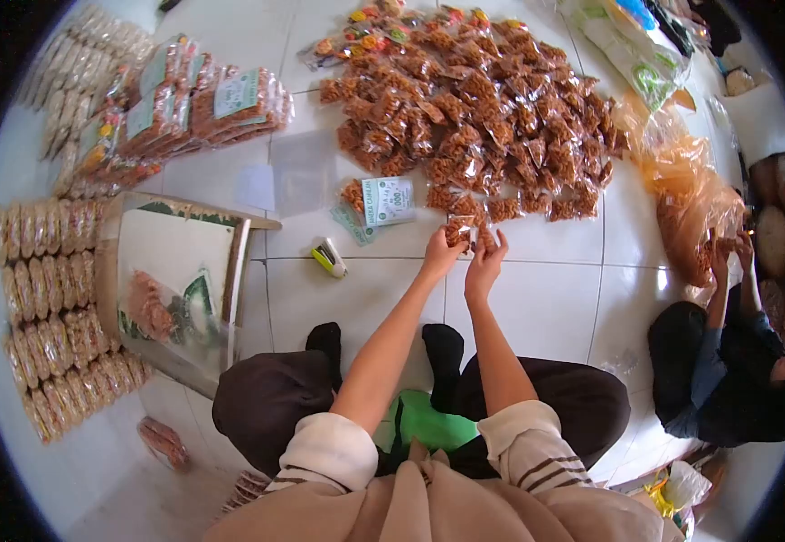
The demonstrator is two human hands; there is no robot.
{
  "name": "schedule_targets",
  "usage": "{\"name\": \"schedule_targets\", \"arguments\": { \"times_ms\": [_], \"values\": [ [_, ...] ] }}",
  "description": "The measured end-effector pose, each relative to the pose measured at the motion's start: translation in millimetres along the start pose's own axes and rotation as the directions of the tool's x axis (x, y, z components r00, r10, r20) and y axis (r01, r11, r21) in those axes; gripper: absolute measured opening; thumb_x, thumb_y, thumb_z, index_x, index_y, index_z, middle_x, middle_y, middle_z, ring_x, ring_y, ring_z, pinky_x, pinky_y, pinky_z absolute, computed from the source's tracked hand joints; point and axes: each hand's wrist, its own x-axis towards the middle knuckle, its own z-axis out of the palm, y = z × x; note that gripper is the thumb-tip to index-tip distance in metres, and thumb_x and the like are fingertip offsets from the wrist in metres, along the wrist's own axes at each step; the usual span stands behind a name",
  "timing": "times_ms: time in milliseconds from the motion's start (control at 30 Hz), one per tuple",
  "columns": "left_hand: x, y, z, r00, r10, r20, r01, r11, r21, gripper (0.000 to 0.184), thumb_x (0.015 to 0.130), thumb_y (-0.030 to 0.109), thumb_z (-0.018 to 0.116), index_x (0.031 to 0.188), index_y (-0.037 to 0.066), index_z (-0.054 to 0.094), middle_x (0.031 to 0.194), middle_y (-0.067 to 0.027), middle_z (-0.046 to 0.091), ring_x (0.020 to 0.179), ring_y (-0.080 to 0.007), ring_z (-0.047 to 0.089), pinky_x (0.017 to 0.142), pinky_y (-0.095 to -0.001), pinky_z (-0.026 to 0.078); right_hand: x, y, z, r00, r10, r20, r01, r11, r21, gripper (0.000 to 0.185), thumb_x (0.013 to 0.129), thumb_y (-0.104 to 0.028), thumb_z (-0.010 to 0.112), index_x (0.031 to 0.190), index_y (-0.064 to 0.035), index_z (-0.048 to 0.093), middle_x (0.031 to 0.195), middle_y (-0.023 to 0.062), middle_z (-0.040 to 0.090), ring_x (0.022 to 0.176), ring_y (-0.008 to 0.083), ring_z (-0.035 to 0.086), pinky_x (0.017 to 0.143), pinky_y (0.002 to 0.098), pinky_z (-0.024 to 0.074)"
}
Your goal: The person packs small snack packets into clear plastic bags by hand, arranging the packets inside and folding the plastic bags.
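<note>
A large heap of small clear packets with brown snacks (492, 108) covers the tiled floor in front. At its near edge, my left hand (445, 253) pinches a small snack packet (459, 233). My right hand (487, 262) is just to the right, its fingers raised and partly spread beside that packet; whether it touches the packet is unclear. Left of my hands lie printed label cards (390, 200) with a snack packet (352, 194) partly under them. A green and white stapler (329, 257) rests on the tiles nearer to me.
Stacked labelled packs (239, 95) stand at the upper left, above a low table (175, 235). Rows of long wrapped packs (53, 298) line the far left. On the right, another person (727, 352) sits with hands at an orange plastic bag (681, 217).
</note>
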Motion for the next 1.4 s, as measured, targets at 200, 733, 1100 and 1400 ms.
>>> {"name": "schedule_targets", "arguments": {
  "times_ms": [200, 733, 1100, 1400],
  "values": [
    [-18, 80, -81, 0.932, 0.295, -0.212, -0.358, 0.844, -0.398, 0.030, 0.080, 0.005, 0.056, 0.109, 0.006, 0.050, 0.097, -0.0024, 0.058, 0.085, -0.0087, 0.052, 0.075, -0.0240, 0.042, 22, -71, 29, 0.992, -0.055, 0.116, -0.016, 0.844, 0.536, 0.026, 0.089, -0.022, 0.046, 0.102, -0.0006, 0.052, 0.095, 0.0073, 0.059, 0.085, 0.0146, 0.057, 0.073, 0.0274, 0.0471],
    [-223, 187, -288, 0.529, 0.848, -0.028, -0.819, 0.519, 0.246, 0.049, 0.077, -0.003, 0.038, 0.126, 0.005, 0.033, 0.128, -0.0107, 0.038, 0.127, -0.0268, 0.023, 0.106, -0.0376, 0.007, -163, -284, 45, 0.390, -0.402, 0.829, -0.478, 0.681, 0.555, 0.033, 0.085, -0.021, 0.054, 0.110, 0.0001, 0.047, 0.103, 0.0087, 0.056, 0.090, 0.0167, 0.056, 0.080, 0.0301, 0.0460],
    [-279, 137, -330, 0.841, 0.239, -0.486, -0.525, 0.577, -0.625, 0.052, 0.083, 0.033, 0.056, 0.124, 0.013, 0.031, 0.099, -0.0030, 0.046, 0.090, -0.0127, 0.051, 0.069, -0.0277, 0.047, -267, -286, 70, 0.194, -0.802, 0.565, 0.606, 0.551, 0.573, 0.063, 0.064, -0.003, 0.069, 0.121, -0.0065, 0.042, 0.108, 0.0135, 0.050, 0.106, 0.0263, 0.048, 0.086, 0.0337, 0.0403],
    [-265, 57, -380, 0.637, 0.432, -0.639, -0.385, 0.896, 0.222, 0.070, 0.078, 0.041, 0.058, 0.130, 0.009, 0.023, 0.128, -0.0163, 0.027, 0.123, -0.0290, 0.024, 0.100, -0.0434, 0.022, -279, -245, 103, 0.498, -0.589, 0.636, 0.272, 0.803, 0.530, 0.053, 0.072, 0.002, 0.061, 0.121, -0.0053, 0.044, 0.109, 0.0124, 0.054, 0.094, 0.0189, 0.056, 0.079, 0.0299, 0.0445]
  ]
}}
